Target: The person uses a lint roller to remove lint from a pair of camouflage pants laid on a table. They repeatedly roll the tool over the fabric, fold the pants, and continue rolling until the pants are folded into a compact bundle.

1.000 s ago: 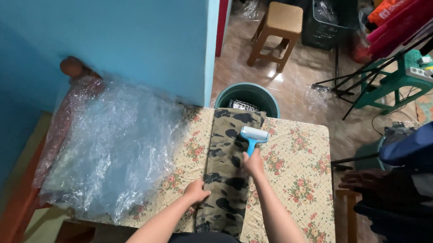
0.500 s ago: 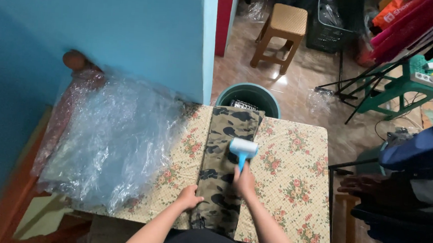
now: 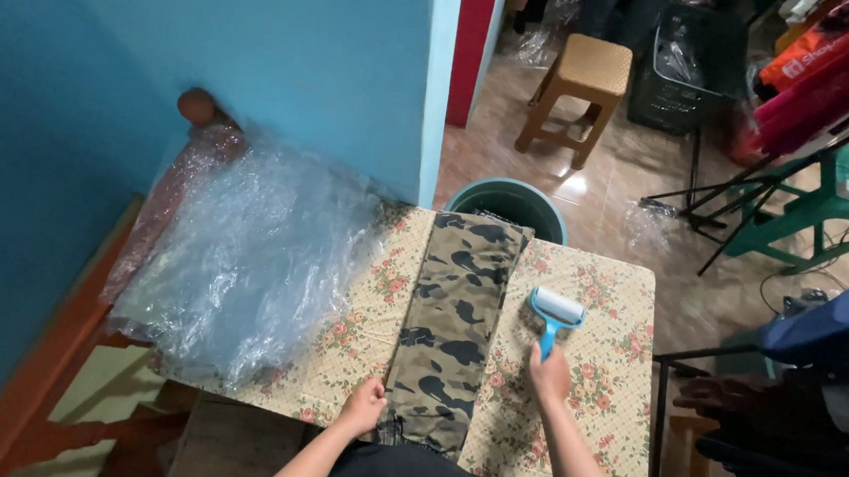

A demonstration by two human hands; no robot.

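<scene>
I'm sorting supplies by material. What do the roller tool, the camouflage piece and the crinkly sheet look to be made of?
Lint roller: blue plastic frame, smooth; white drum, probably paper. Camouflage garment: woven fabric, matte, folded flat. Crinkly sheet: clear plastic film, shiny and wrinkled. The right hand holds the roller's handle.

Open lane: bare floral tablecloth between the camo garment and the table's right edge, from the right hand toward 12 o'clock, past the lint roller. At 9 o'clock the plastic sheeting heaps over that end (bulky, crinkled). Blue wall closes 10–11 o'clock. Teal bucket sits at 12, tight to the far edge. Left hand pins the near hem.
</scene>
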